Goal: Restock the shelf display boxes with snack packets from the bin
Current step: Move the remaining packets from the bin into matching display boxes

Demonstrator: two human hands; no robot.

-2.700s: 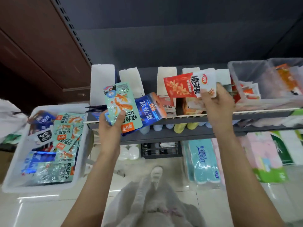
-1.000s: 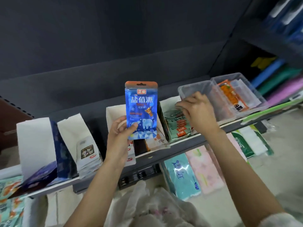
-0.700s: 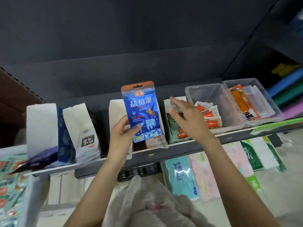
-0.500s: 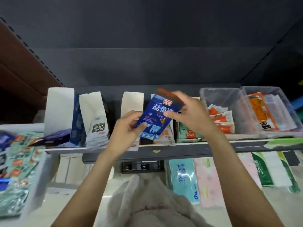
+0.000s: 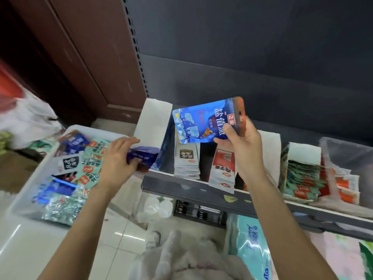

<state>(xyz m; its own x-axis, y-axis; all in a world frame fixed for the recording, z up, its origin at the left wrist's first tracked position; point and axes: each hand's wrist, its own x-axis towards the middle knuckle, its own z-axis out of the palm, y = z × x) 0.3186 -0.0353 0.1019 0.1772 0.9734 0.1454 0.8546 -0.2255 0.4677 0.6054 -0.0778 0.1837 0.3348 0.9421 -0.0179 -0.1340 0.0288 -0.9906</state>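
My right hand [image 5: 241, 141] pinches a blue snack packet [image 5: 203, 122] by its orange top end, holding it sideways above the shelf boxes. My left hand [image 5: 118, 156] grips the drooping dark-blue front flap [image 5: 144, 158] of the leftmost white display box [image 5: 153, 122] at the shelf's left end. Beside it stand a box of grey-white packets [image 5: 186, 162] and a box of red-and-white packets [image 5: 223, 170]. The white bin [image 5: 26, 190] at the left holds several mixed packets.
A box of green packets [image 5: 300, 176] and clear plastic tubs [image 5: 347, 158] stand further right on the grey shelf [image 5: 193, 187]. Tissue packs [image 5: 252, 247] lie below. A brown door stands at the back left, and a white plastic bag [image 5: 26, 118] sits beyond the bin.
The blue packet passed from my left hand to my right and now lies sideways. My left hand moved left to the first box's flap. The view swung left, bringing the bin into sight.
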